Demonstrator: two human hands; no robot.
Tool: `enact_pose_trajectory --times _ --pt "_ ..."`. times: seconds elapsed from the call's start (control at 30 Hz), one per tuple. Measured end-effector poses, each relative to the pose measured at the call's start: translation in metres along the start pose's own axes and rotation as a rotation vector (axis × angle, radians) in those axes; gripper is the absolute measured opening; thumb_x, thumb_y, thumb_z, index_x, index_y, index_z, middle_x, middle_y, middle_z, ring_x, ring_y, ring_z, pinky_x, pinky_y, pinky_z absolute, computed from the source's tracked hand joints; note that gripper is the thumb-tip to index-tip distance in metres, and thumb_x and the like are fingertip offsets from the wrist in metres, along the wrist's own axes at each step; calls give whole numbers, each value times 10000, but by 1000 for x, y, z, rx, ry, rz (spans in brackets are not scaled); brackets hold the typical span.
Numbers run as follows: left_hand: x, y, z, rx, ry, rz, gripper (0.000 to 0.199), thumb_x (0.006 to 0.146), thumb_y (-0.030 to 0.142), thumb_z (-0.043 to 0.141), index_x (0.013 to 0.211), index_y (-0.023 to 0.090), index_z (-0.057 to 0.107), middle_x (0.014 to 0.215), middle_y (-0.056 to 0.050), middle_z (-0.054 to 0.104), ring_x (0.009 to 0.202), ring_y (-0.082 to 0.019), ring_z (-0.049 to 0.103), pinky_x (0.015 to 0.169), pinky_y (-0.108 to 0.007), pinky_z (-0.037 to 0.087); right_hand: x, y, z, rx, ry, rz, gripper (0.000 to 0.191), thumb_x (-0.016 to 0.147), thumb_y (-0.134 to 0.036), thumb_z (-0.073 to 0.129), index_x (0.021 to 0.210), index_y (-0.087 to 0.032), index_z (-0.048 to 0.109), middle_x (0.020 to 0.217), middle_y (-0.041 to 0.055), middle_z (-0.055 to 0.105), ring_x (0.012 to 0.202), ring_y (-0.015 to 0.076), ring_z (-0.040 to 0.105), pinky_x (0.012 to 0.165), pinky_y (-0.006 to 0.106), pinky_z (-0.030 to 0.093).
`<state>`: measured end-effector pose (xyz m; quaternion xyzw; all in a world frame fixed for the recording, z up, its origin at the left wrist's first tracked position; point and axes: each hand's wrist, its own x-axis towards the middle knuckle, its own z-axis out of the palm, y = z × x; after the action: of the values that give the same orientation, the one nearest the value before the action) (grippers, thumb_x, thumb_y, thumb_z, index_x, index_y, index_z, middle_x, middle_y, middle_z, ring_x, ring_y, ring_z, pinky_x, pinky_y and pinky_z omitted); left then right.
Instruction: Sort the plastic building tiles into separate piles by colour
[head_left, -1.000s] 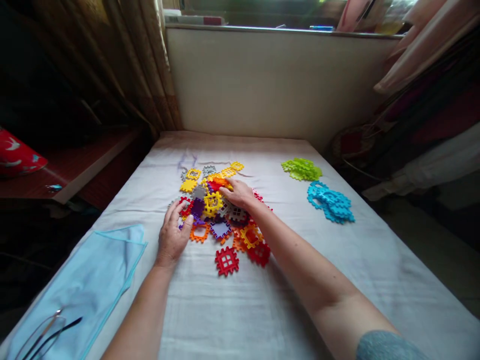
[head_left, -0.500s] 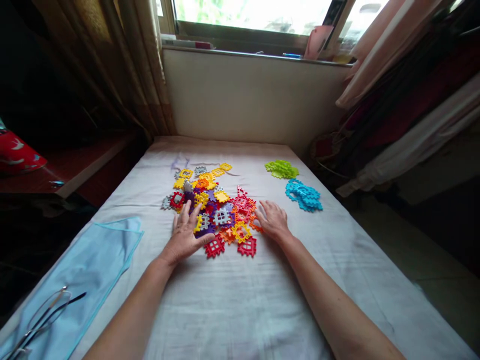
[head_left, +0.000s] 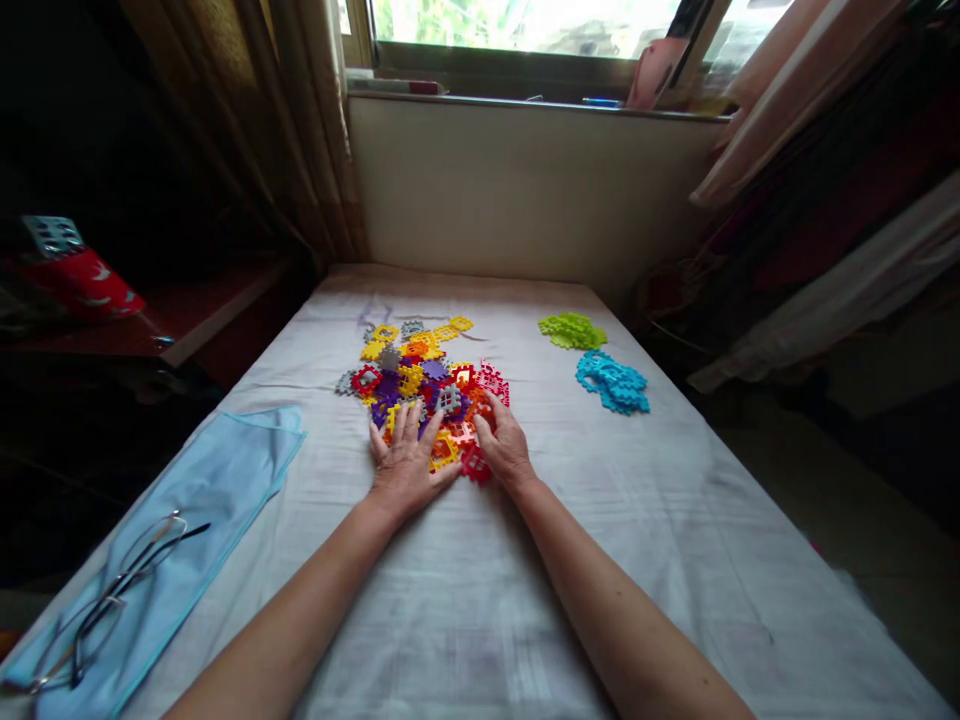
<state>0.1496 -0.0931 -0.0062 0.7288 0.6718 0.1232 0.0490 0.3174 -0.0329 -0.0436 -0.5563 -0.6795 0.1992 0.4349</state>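
Observation:
A mixed heap of interlocking plastic tiles (head_left: 410,380) in purple, yellow, red, orange and grey lies on the sheet. My left hand (head_left: 407,458) rests on the heap's near edge, fingers spread, covering some tiles. At the heap's right side, my right hand (head_left: 504,443) presses against red and orange pieces with its fingers slightly curled and apart. A red tile (head_left: 475,463) sits between the two hands. Away to the right are a lime green pile of tiles (head_left: 572,330) and a blue pile of tiles (head_left: 612,381).
Eyeglasses (head_left: 127,580) lie on a light blue cloth (head_left: 251,455) at the left of the sheet-covered bed (head_left: 465,610). Beyond stands a wall (head_left: 525,190) below a window. A dark red table (head_left: 217,300) holds a red patterned item (head_left: 97,285). Clothes hang at right.
Both hands have come closer together, squeezing the mixed tiles into a tighter heap. My left hand moved right and my right hand moved left. The camera view has shifted slightly.

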Motion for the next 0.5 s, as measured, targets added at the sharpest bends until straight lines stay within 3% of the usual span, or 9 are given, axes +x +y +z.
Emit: enact_pose_trajectory --times 0.13,0.23,0.37,0.5 --pt "10 -22 -3 -11 94 -105 714 847 500 625 1483 221 458 1615 -198 286 1498 -406 229 1135 -742 74 5 16 -17 181 105 101 452 843 -340 497 1222 -157 662 1181 137 701 1093 252 655 969 416 531" --pt "13 -43 -5 -174 160 -80 678 808 477 671 1425 236 527 1587 -185 355 1481 -391 282 1161 -697 103 5 23 -29 265 135 160 394 825 -382 501 1063 -167 729 1087 125 735 1017 242 680 909 396 551" --pt "19 -67 -11 -690 297 -73 507 737 436 746 1206 252 690 1450 -127 551 1388 -320 450 1207 -530 208 4 20 -36 280 129 191 359 815 -422 506 931 -186 750 971 97 763 910 230 697 832 368 553" --pt "38 -81 -30 -1321 474 -340 325 721 315 758 1033 232 725 1153 -76 715 1145 -231 637 1100 -385 422 -2 7 -39 202 76 107 315 834 -411 512 875 -212 754 825 49 758 756 195 684 743 313 542"
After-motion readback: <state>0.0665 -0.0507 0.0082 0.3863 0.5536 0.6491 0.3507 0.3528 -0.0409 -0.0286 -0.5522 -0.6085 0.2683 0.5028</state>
